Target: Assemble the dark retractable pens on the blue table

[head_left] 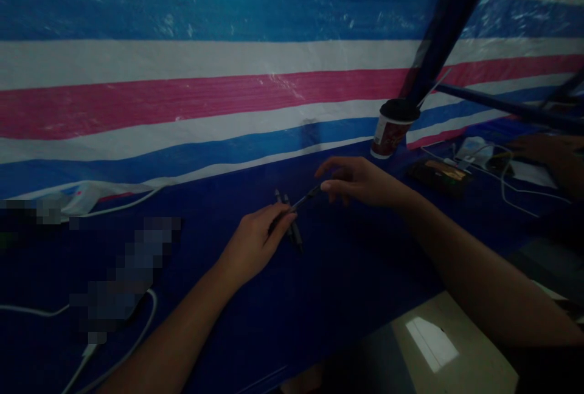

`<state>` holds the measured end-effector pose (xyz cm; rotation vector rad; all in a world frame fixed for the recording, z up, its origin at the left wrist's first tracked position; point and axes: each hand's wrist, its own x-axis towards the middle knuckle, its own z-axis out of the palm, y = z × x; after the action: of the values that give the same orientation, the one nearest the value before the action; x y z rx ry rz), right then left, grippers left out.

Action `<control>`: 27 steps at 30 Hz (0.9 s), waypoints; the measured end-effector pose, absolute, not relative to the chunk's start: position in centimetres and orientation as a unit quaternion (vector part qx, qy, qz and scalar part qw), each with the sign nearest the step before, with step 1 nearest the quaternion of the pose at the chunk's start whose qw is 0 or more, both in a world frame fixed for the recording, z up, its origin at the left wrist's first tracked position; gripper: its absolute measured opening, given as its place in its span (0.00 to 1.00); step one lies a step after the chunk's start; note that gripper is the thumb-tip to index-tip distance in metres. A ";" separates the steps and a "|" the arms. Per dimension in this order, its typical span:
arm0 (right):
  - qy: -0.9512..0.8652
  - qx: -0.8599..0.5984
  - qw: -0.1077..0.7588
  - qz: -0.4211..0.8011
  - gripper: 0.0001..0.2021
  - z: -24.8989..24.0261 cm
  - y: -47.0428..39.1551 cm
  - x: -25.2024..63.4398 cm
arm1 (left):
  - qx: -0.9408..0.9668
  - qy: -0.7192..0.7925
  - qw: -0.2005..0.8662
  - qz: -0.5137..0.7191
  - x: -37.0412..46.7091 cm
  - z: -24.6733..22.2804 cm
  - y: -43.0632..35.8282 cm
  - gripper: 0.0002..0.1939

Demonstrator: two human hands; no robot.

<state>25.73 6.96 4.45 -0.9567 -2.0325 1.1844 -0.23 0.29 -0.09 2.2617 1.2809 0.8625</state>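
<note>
1. Hold the slim rod (302, 201) steady from its near end — pinched between thumb and fingers of the left hand (256, 241), closed narrow around it.
2. Guide the far, dark end with the right hand (360, 182): thumb and curled forefinger right beside that end, other fingers loosely bent. Impossible to tell, in this dim and slightly blurred view, between a firm pinch and a light touch there.
3. Line both hands up along the rod, now slanting up and rightward from left to right hand, just above the counter (347, 284). Best to push or pull straight along that line; likely to flex or slip under sideways force.
4. Mind the dark pens (296, 235) lying on the counter under and beside the left fingertips — easy to nudge, probably quick to roll. Lift the left wrist slightly for clearance.
5. Work over the bare stretch in front, well apart from the lidded cup (393, 132) at the back right and from the white cable (154, 309) at the left.
6. Grip lightly with the fingertips; lean closer for a better look at the dark end.
</note>
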 end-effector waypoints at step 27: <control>-0.878 -0.311 0.145 0.333 0.20 4.9 6.4 26.0 | 0.816 0.445 0.189 0.317 -1.0 -0.9 1.1 0.16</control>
<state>26.00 6.43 4.93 -0.8965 -2.5307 0.9607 -1.01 1.13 -0.91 2.2950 1.2501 0.8928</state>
